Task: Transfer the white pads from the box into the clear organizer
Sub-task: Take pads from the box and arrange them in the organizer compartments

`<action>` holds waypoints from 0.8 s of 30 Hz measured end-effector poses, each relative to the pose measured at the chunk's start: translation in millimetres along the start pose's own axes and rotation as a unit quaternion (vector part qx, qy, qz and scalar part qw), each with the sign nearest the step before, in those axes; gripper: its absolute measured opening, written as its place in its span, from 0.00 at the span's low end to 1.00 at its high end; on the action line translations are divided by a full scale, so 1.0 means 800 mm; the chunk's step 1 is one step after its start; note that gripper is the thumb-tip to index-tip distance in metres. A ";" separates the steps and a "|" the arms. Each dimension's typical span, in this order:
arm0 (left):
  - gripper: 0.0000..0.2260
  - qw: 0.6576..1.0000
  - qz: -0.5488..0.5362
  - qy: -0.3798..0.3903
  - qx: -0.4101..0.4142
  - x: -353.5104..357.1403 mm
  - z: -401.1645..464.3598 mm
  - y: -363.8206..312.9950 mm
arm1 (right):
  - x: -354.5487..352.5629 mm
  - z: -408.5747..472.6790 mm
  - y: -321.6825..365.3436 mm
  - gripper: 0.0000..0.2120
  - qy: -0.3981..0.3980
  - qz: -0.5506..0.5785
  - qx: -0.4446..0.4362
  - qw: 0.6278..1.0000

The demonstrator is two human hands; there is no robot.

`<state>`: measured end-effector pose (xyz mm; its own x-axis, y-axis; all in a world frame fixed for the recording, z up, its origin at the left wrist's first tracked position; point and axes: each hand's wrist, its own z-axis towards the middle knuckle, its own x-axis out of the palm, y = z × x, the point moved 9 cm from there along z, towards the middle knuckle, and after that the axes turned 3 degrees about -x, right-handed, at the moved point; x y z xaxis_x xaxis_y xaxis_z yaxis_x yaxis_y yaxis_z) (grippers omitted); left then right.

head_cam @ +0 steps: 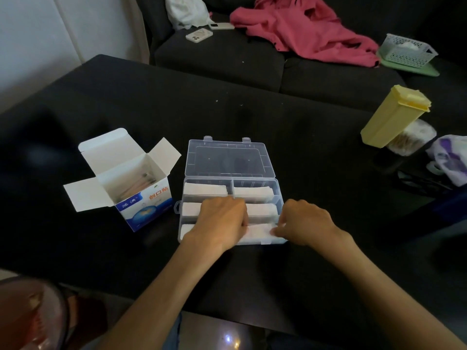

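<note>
In the nearest row of the clear plastic compartment organizer, which sits open on the black table, a long white pad lies flat under both hands. The left hand rests knuckles-up over its middle with fingers curled down onto it, while the right hand pinches the pad's right end at the organizer's wall; how tightly either holds cannot be told, since the fingertips are hidden. More white pads fill the four compartments behind. The pads look light, soft and limp, likely to buckle if pushed from one end, so taking them at both ends or pressing flat along the length seems wisest. The open white and blue cardboard box stands just left of the organizer, apart from both hands, with contents too dim to identify.
</note>
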<state>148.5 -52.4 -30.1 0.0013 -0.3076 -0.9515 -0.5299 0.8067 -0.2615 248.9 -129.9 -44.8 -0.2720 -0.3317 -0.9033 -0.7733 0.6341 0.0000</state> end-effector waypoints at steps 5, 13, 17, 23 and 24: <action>0.09 1.000 -0.019 0.006 0.011 -0.002 0.003 -0.001 | -0.026 -0.002 -0.018 0.06 -0.028 0.103 -0.027 0.994; 0.09 0.999 -0.041 0.004 0.015 0.000 0.005 -0.003 | -0.025 -0.014 0.014 0.11 -0.064 0.000 -0.127 0.990; 0.09 0.999 -0.050 0.012 0.016 -0.001 0.008 0.000 | -0.016 -0.015 0.015 0.11 -0.065 0.014 -0.129 0.989; 0.09 0.969 -0.242 -0.057 -0.005 -0.070 -0.007 0.030 | -0.061 -0.023 0.003 0.06 -0.120 0.158 -0.133 0.971; 0.10 0.952 -0.283 -0.113 -0.016 -0.090 -0.018 0.048 | -0.075 -0.024 0.009 0.06 -0.138 0.183 -0.144 0.963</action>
<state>115.6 -6.5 30.9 0.4753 -0.5686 -0.6714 -0.4164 0.5269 -0.7410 248.6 -118.9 17.3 -0.4246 0.1002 -0.8998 -0.7919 0.4407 0.4227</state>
